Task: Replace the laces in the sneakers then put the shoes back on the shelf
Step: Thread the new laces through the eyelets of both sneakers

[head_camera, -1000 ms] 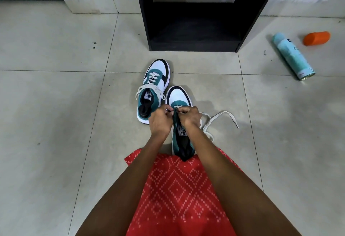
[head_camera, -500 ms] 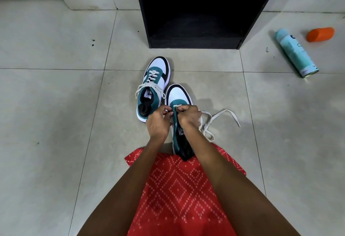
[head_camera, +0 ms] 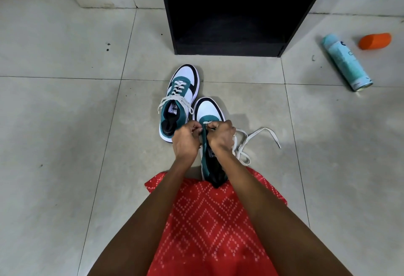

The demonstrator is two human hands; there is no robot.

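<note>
Two teal, white and black sneakers stand side by side on the tiled floor. The left sneaker (head_camera: pixel 179 98) is laced with a white lace. The right sneaker (head_camera: pixel 208 111) is nearer to me, its heel at the red cloth on my lap. My left hand (head_camera: pixel 185 140) and my right hand (head_camera: pixel 220 134) meet over its lowest eyelets, and each pinches the white lace (head_camera: pixel 251 139) there. The loose rest of that lace trails on the floor to the right. My fingertips hide the eyelets.
A black shelf unit (head_camera: pixel 229 48) stands open just beyond the shoes, its bottom compartment empty. A teal spray can (head_camera: pixel 346 61) lies on the floor at the right, with an orange cap (head_camera: pixel 375 40) beside it. A red patterned cloth (head_camera: pixel 209 221) covers my lap.
Both hands have stayed at the front eyelets of the right sneaker with only small finger movements. The view has tilted slightly, and the loose lace has barely shifted.
</note>
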